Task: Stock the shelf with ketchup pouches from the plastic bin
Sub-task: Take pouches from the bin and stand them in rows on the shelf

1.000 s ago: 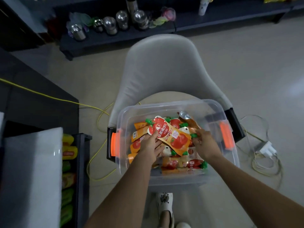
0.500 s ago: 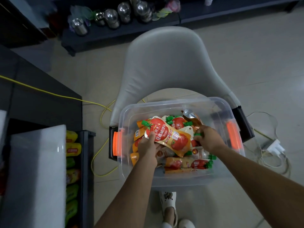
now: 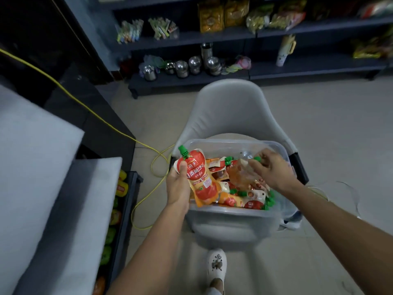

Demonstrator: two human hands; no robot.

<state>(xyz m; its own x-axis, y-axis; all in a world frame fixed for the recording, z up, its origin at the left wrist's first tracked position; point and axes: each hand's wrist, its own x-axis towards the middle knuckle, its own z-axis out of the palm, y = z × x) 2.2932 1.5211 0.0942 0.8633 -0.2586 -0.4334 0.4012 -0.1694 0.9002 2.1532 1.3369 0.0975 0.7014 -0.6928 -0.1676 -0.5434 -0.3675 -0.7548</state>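
A clear plastic bin (image 3: pixel 231 213) sits on a grey chair and holds several ketchup pouches (image 3: pixel 251 199) with green caps. My left hand (image 3: pixel 177 184) grips one red and orange ketchup pouch (image 3: pixel 196 173), lifted upright above the bin's left edge, thumb across its front. My right hand (image 3: pixel 270 169) pinches a second pouch (image 3: pixel 242 173), blurred, raised over the bin's right half. The shelf (image 3: pixel 125 209) at lower left carries yellow, green and orange packs along its dark edge.
The grey chair (image 3: pixel 229 111) stands in mid floor. A yellow cable (image 3: pixel 100 116) runs across the floor from the left. Dark shelving (image 3: pixel 234 75) at the back holds steel pots and snack bags. My white shoe (image 3: pixel 215 267) is below the bin. White boards (image 3: pixel 36 167) cover the left unit.
Both hands have risen out of the bin, each with a pouch. The left pouch now stands upright over the bin's left rim. My view has tilted up toward the back shelves.
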